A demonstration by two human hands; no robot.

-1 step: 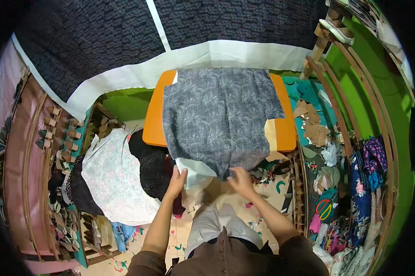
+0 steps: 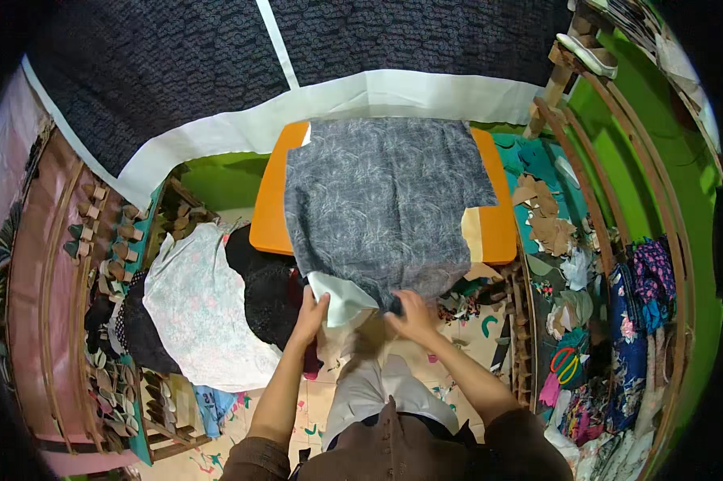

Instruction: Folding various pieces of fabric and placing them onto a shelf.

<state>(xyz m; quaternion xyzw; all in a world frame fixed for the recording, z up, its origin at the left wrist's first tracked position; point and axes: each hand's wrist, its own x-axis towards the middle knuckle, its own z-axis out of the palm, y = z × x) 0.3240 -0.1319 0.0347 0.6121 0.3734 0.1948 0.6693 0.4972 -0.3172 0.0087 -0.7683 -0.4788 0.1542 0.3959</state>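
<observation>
While grey fabric [image 2: 385, 192] spreads ahead, left hand [image 2: 307, 318] pinching its upturned corner, right hand [image 2: 413, 318] gripping its edge.

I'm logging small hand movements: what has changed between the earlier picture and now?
The right grip has shifted slightly left at the near edge of the gray patterned fabric, whose white underside has changed shape a little. No new hold or release is clear. The left grip has barely moved; the orange tabletop and white floral cloth look unchanged.

Orange tbl [image 2: 271, 212] w/ dk grey patt. fabric [image 2: 385, 192] spread on top.
</observation>
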